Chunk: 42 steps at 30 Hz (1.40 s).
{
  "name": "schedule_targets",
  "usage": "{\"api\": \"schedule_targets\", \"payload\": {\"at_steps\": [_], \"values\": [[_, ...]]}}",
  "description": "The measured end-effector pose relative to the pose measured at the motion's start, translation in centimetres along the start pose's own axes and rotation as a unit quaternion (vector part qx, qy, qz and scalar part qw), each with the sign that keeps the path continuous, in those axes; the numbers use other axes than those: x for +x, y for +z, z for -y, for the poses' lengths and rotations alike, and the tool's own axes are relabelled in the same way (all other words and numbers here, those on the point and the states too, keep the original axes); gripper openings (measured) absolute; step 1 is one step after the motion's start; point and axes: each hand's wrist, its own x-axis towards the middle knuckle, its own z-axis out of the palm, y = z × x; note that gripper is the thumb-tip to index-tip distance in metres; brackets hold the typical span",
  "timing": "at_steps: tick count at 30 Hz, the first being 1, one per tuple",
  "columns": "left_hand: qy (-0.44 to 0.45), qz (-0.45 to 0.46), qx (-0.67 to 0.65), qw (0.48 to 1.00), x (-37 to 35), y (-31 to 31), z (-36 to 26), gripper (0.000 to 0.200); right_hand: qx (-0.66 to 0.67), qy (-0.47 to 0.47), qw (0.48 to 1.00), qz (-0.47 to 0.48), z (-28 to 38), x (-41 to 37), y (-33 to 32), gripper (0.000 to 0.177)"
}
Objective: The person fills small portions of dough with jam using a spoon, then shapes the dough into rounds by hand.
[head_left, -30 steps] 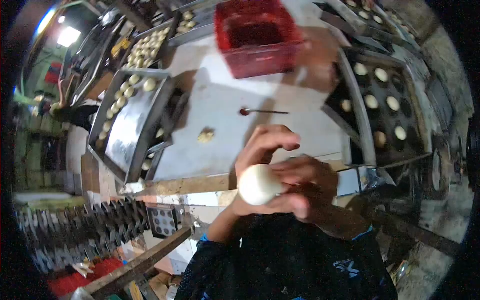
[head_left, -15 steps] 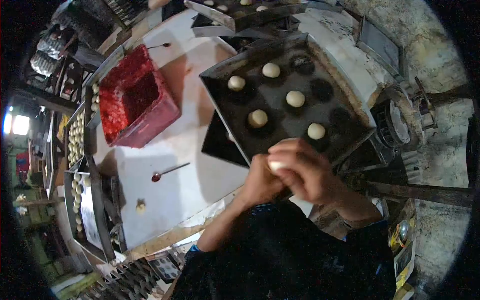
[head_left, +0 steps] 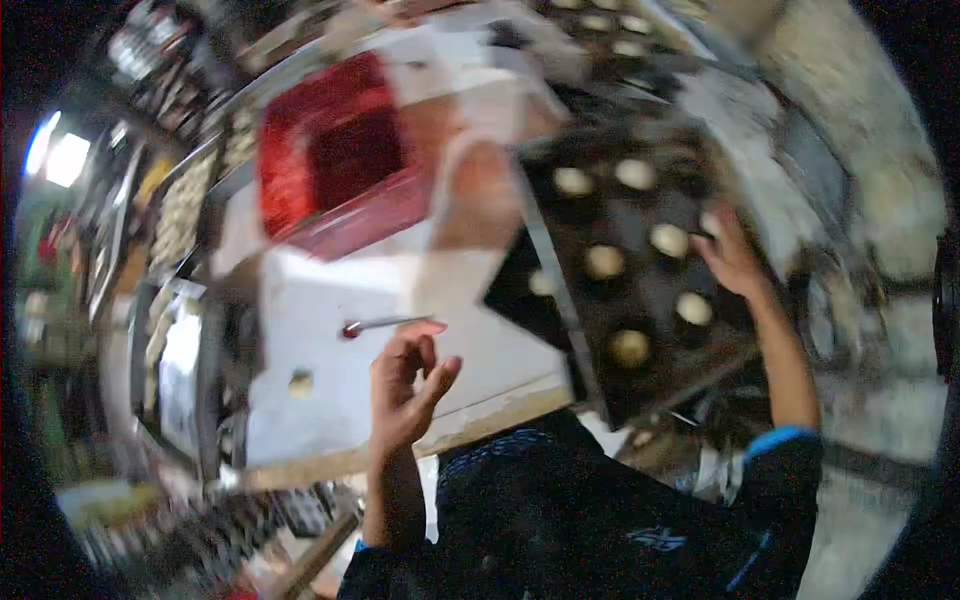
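Note:
My right hand point(head_left: 735, 258) reaches over the dark baking tray point(head_left: 640, 215), its fingertips around a pale dough ball point(head_left: 711, 223) at the right side of the tray. Motion blur softens the contact. Several other round dough balls, such as one in the middle point(head_left: 669, 240), sit apart from each other on the tray. My left hand point(head_left: 408, 385) hangs above the white tabletop, its fingers loosely curled and apart, holding nothing. Beyond its fingertips lies a spoon point(head_left: 375, 324) with a red-smeared bowl.
A red tub point(head_left: 375, 215) with dark red contents stands behind the spoon. A second dark tray point(head_left: 525, 290) sits under the baking tray. A small pale piece point(head_left: 300, 383) lies on the tabletop. Trays of dough balls point(head_left: 185, 215) line the left side.
My hands were together around a dough ball at the tray's near edge. They have parted: the right moved forward over the tray, the left moved left over the table. The view has shifted.

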Motion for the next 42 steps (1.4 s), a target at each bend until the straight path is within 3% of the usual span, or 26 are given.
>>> {"api": "schedule_targets", "payload": {"at_steps": [1, 3, 4, 7, 9, 10, 11, 13, 15, 19, 21, 22, 24, 25, 27, 29, 30, 31, 32, 33, 35, 36, 38, 39, 40, 42], "values": [[-0.033, -0.029, 0.023, 0.999, -0.8, -2.3, 0.1, 0.034, -0.068, -0.027, 0.997, -0.028, 2.4, -0.3, -2.1, 0.059], [0.039, -0.062, 0.192, 0.979, -2.3, -8.0, -1.1, 0.018, -0.128, -0.031, 0.983, -0.130, 8.1, -0.6, -4.4, 0.051], [0.098, -0.106, 0.224, 0.964, -2.9, -12.2, -1.6, 0.015, -0.166, -0.023, 0.961, -0.222, 4.2, -1.3, -2.7, 0.048], [0.185, -0.234, 0.203, 0.933, -2.0, -29.0, -1.5, 0.014, 0.022, -0.053, 0.945, -0.323, 11.7, -3.2, -4.2, 0.041], [0.037, -0.374, 0.418, 0.827, 0.1, -39.8, -2.9, 0.024, 0.014, -0.071, 0.943, -0.325, 18.0, -4.1, -3.3, 0.037], [0.043, -0.376, 0.415, 0.827, 0.6, -48.6, 1.1, 0.024, -0.001, -0.085, 0.942, -0.325, 21.7, -4.7, -3.0, 0.035], [-0.031, -0.341, 0.395, 0.853, 3.3, -55.0, 5.0, 0.036, 0.078, -0.066, 0.946, -0.309, 27.5, -4.7, -2.8, 0.030], [-0.162, -0.184, 0.635, 0.732, 8.1, -62.6, 10.9, 0.041, 0.035, -0.139, 0.953, -0.267, 33.2, -5.0, -1.9, 0.025], [-0.090, -0.254, 0.484, 0.833, 7.5, -56.6, 7.4, 0.036, 0.058, -0.155, 0.962, -0.215, 38.8, -5.9, -2.1, 0.021], [-0.040, -0.274, 0.578, 0.768, 9.2, -50.7, 2.8, 0.032, 0.137, -0.174, 0.960, -0.174, 42.9, -7.1, -2.0, 0.016], [0.220, -0.300, 0.523, 0.767, 7.8, -47.3, 1.8, 0.033, 0.192, -0.195, 0.952, -0.137, 45.0, -7.2, -2.4, 0.018], [0.178, -0.273, 0.401, 0.856, 4.3, -41.6, -3.9, 0.029, 0.237, -0.180, 0.946, -0.129, 45.9, -7.3, -1.7, 0.021], [0.229, -0.207, 0.236, 0.921, -1.0, -33.1, -7.7, 0.030, 0.345, -0.167, 0.920, -0.082, 47.8, -7.5, 0.4, 0.029], [0.229, -0.154, 0.195, 0.941, -3.0, -29.7, -7.3, 0.036, 0.404, -0.170, 0.898, -0.043, 48.7, -7.7, 1.6, 0.033], [0.225, -0.084, 0.241, 0.940, -6.9, -22.4, -6.8, 0.052, 0.654, -0.050, 0.751, 0.074, 50.8, -9.1, 4.9, 0.032], [0.255, 0.052, 0.222, 0.940, -8.7, -16.7, -5.4, 0.077, 0.681, -0.025, 0.720, 0.134, 51.0, -11.0, 4.0, 0.038], [0.257, 0.054, 0.220, 0.940, -9.6, -14.6, -5.3, 0.077, 0.604, -0.072, 0.792, 0.039, 49.9, -11.5, 3.8, 0.041], [0.294, -0.009, 0.161, 0.942, -10.7, -12.3, -5.3, 0.080, 0.635, -0.038, 0.771, 0.030, 48.3, -13.1, 2.0, 0.035], [0.326, -0.072, 0.100, 0.937, -11.7, -10.2, -5.4, 0.082, 0.570, -0.085, 0.817, -0.039, 46.9, -13.8, 0.7, 0.037], [0.325, -0.069, 0.098, 0.938, -12.4, -8.8, -5.1, 0.082, 0.497, -0.131, 0.851, -0.105, 45.4, -14.7, 0.0, 0.039], [0.203, 0.055, 0.050, 0.976, -13.4, -6.1, -4.7, 0.060, 0.368, -0.295, 0.865, -0.169, 42.6, -16.1, -1.1, 0.054], [0.139, -0.009, -0.003, 0.990, -14.4, -3.4, -5.9, 0.040, 0.372, -0.283, 0.863, -0.191, 42.3, -17.2, -2.3, 0.050], [0.160, -0.053, 0.029, 0.985, -15.8, 0.5, -5.8, 0.036, 0.377, -0.266, 0.860, -0.217, 40.8, -19.4, -3.1, 0.046], [0.186, -0.100, 0.057, 0.976, -16.4, 2.3, -5.8, 0.033, 0.462, -0.196, 0.843, -0.194, 39.6, -20.2, -2.7, 0.044], [0.265, -0.080, 0.106, 0.955, -16.7, 3.6, -4.6, 0.029, 0.541, -0.122, 0.815, -0.169, 38.8, -21.0, -3.1, 0.042], [0.378, -0.109, 0.167, 0.904, -17.5, 6.4, -3.2, 0.030, 0.490, -0.091, 0.845, -0.193, 37.1, -22.8, -4.1, 0.030]]}}
